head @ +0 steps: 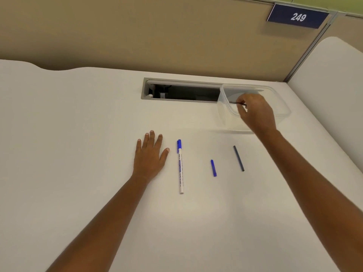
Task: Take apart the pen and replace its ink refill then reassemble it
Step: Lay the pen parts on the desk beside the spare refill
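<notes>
While my left hand (150, 154) is lying flat and open on the white surface (78, 134), palm down with the fingers spread, my right hand (255, 112) is reaching into the clear plastic container (282, 107) in the upper right of the frame. It is pinching a thin dark stick (234, 103) between thumb and fingertips (I cannot tell exactly what it is, since only a short end is showing past my fingers). The container is sitting just right of the open cable slot (182, 92) sunk into the surface.

The pen (180, 166) is lying just right of my left hand, near the middle of the frame, its blue cap pointing toward the top and its white printed barrel running down toward me. Further right, apart from it, a small blue piece (213, 168) is lying on its own. Right of that again, a slim dark refill (238, 158) is resting at a slight slant, below my right wrist and well clear of the container. None of the three is touching another.

A dark blue sign (297, 16) reading 249 is hanging on the beige partition at the upper right.
</notes>
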Available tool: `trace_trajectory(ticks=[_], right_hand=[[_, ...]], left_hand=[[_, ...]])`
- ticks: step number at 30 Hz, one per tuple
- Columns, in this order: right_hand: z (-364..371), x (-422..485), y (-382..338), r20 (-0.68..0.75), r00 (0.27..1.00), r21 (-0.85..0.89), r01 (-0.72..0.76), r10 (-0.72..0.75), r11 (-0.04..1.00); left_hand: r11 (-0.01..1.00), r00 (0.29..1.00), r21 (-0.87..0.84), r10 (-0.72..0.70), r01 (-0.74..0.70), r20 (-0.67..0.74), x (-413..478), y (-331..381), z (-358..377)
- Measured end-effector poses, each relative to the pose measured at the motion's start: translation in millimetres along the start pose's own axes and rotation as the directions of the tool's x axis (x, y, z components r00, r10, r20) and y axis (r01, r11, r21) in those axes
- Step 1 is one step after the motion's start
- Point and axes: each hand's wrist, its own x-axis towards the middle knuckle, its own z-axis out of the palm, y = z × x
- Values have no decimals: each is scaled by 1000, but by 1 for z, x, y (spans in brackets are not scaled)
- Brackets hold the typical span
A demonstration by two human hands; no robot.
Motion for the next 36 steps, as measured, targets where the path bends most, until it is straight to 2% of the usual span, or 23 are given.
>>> trace_trajectory(ticks=[6, 9, 13, 17, 22, 26, 28, 30, 33, 36], right_hand=[[17, 39, 29, 111, 994, -76, -5, 14, 997], [25, 51, 42, 202, 975, -81, -78, 93, 994], [33, 63, 56, 407, 881, -123, -209, 242, 970], [37, 70, 64, 571, 763, -213, -219, 303, 952], [39, 72, 68, 632, 688, -277, -230, 357, 933], [40, 73, 64, 648, 672, -286, -222, 359, 932], [40, 73, 64, 636, 679, -292, -227, 366, 929], [39, 72, 64, 565, 737, -267, -262, 371, 927], [33, 73, 62, 312, 891, -164, -291, 330, 942], [21, 68, 49, 89, 958, 22, -275, 272, 961]], left_hand=[[999, 995, -48, -29, 24, -92, 3, 4, 6], [999, 993, -49, -26, 20, -117, 3, 3, 7], [998, 991, -52, -28, 22, -132, 3, 3, 8], [998, 991, -66, -27, 19, -134, 2, 3, 9], [994, 987, -105, -31, 14, -159, 1, 4, 8], [993, 986, -114, -35, 17, -166, 1, 3, 8], [994, 985, -107, -35, 18, -166, 1, 3, 8], [995, 986, -100, -33, 16, -164, 2, 3, 9], [994, 986, -110, -33, 15, -163, 3, 3, 9], [995, 986, -101, -34, 18, -161, 3, 2, 10]])
